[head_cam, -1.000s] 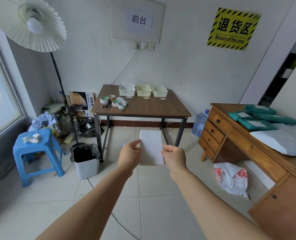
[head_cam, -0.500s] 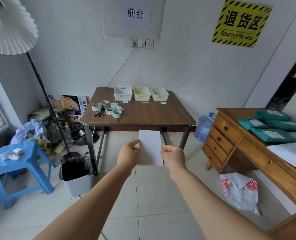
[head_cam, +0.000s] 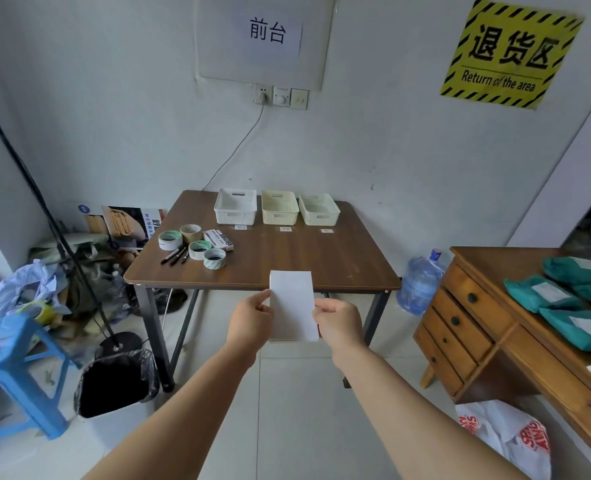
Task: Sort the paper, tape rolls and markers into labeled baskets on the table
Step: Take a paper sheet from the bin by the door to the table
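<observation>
Left hand [head_cam: 251, 318] and right hand [head_cam: 339, 323] pinch one paper [head_cam: 292, 304] by its sides, upright, before table [head_cam: 321, 265]. On table: three baskets [head_cam: 278, 206] in row, four tape rolls [head_cam: 199, 245], three markers [head_cam: 176, 255], one box [head_cam: 218, 239].

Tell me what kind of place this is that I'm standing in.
Probably a parcel pickup or returns office. A yellow sign reads "Return of the area", teal mailer bags lie on a wooden desk, and a paper notice hangs above the sorting table.
</observation>
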